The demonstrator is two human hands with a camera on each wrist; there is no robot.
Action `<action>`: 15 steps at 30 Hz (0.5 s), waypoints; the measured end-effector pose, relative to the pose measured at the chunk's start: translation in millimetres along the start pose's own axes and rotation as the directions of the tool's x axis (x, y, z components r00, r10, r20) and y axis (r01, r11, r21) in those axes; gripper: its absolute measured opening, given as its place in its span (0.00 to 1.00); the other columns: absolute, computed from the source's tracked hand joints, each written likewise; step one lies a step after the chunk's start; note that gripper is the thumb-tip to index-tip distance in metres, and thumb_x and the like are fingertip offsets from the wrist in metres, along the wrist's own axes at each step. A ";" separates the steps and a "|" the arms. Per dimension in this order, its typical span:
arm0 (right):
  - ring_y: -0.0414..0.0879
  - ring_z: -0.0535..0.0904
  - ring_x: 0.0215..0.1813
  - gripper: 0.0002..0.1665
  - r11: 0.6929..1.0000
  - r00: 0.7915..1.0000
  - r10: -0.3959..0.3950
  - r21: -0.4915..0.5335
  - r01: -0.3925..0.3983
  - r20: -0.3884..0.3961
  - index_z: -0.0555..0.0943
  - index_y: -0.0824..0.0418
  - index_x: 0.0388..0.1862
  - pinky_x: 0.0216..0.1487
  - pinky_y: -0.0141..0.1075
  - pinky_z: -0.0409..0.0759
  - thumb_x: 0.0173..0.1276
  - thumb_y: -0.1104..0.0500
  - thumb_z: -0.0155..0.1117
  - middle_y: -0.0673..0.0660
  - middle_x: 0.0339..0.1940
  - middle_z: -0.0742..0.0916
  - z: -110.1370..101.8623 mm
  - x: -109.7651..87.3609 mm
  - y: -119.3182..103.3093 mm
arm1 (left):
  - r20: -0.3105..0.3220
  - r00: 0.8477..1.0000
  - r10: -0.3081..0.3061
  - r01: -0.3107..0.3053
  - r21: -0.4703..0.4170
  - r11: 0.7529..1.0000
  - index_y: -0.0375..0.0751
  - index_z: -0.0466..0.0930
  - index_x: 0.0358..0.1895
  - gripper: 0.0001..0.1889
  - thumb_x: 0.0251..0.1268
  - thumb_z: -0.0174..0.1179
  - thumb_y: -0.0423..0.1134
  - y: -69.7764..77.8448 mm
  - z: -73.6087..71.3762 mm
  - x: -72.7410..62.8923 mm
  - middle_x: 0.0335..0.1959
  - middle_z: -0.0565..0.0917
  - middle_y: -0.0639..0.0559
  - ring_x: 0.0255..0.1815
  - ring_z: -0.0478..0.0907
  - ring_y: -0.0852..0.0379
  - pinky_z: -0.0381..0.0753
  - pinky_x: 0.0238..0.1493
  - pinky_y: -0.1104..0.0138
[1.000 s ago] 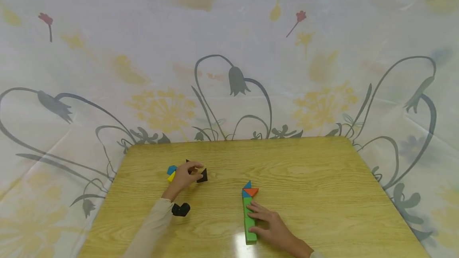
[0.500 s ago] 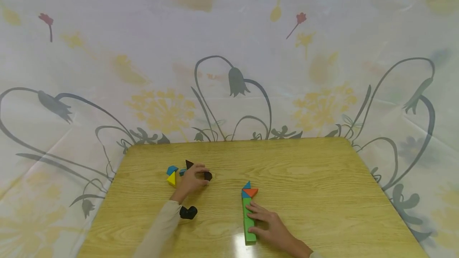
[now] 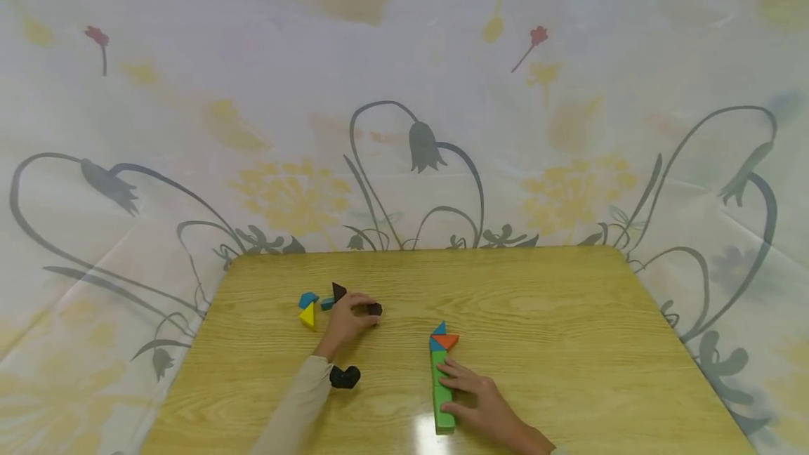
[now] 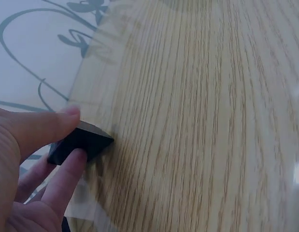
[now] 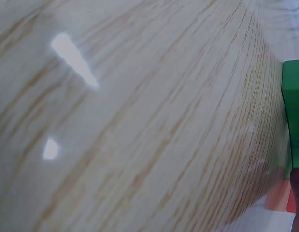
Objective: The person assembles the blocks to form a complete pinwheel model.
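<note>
In the head view my left hand (image 3: 347,321) is at the left-centre of the table. Its thumb and fingers pinch a black triangular block (image 4: 79,142), seen close in the left wrist view, low over the wood. My right hand (image 3: 489,406) rests its fingertips and thumb along the right side of a row of green blocks (image 3: 442,416). One fingertip and a green block (image 5: 294,106) show at the right edge of the right wrist view. Beyond the green row lie an orange triangular block (image 3: 446,341) and two blue triangular pieces (image 3: 440,329).
Left of the left hand lie a yellow triangular block (image 3: 308,317), a blue block (image 3: 307,299), a second blue block (image 3: 326,304) and another black triangular block (image 3: 338,291). A flower-printed sheet (image 3: 442,181) hangs behind the wooden table (image 3: 537,300).
My left hand has moved a little to the right with the black triangular block, uncovering the yellow and blue blocks. My right hand has stayed beside the green blocks.
</note>
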State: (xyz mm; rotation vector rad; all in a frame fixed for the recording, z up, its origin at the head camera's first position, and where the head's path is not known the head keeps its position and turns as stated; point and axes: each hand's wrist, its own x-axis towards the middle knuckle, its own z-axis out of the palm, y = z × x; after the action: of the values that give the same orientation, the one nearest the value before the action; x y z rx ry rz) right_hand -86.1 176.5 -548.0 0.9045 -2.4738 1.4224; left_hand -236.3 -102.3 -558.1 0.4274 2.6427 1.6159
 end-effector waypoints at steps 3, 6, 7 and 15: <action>0.72 0.69 0.58 0.23 1.000 1.000 0.003 0.004 -0.003 0.000 0.81 0.75 0.48 0.62 0.38 0.70 0.53 0.65 0.72 0.70 0.55 0.79 0.3 -1.0 0.8 | 0.003 1.000 -0.007 0.007 -0.004 1.000 0.31 0.82 0.49 0.18 0.53 0.69 0.31 1.8 3.0 0.4 0.52 0.77 0.39 0.56 0.71 0.39 0.71 0.57 0.46; 0.72 0.69 0.59 0.23 1.000 1.000 0.001 0.010 -0.001 0.002 0.81 0.75 0.48 0.62 0.37 0.69 0.54 0.65 0.72 0.70 0.55 0.79 1.0 -1.4 1.8 | 0.030 0.999 -0.026 0.026 -0.002 1.000 0.31 0.81 0.51 0.20 0.53 0.69 0.32 3.2 4.4 0.6 0.56 0.75 0.38 0.60 0.68 0.38 0.70 0.58 0.46; 0.72 0.69 0.59 0.23 1.000 1.000 -0.001 0.010 0.001 0.002 0.81 0.75 0.48 0.62 0.37 0.69 0.54 0.65 0.72 0.70 0.55 0.79 1.2 -1.5 2.1 | 0.042 0.999 -0.030 0.031 -0.002 1.000 0.31 0.81 0.52 0.20 0.54 0.69 0.32 3.5 4.5 0.6 0.58 0.74 0.37 0.62 0.67 0.37 0.69 0.59 0.46; 0.72 0.69 0.58 0.23 1.000 1.000 -0.002 -0.002 0.002 0.000 0.81 0.75 0.48 0.62 0.39 0.70 0.53 0.65 0.72 0.71 0.55 0.79 0.2 -1.2 2.3 | 0.046 0.999 -0.001 0.001 0.011 1.000 0.30 0.80 0.53 0.22 0.53 0.69 0.33 6.6 8.8 1.8 0.58 0.74 0.36 0.62 0.66 0.36 0.66 0.60 0.44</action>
State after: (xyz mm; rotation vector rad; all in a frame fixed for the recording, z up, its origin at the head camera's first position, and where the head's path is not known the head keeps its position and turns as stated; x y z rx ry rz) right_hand -86.3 177.7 -550.3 0.9062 -2.4738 1.4186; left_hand -235.1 -91.3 -556.2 0.4576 2.6192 1.5720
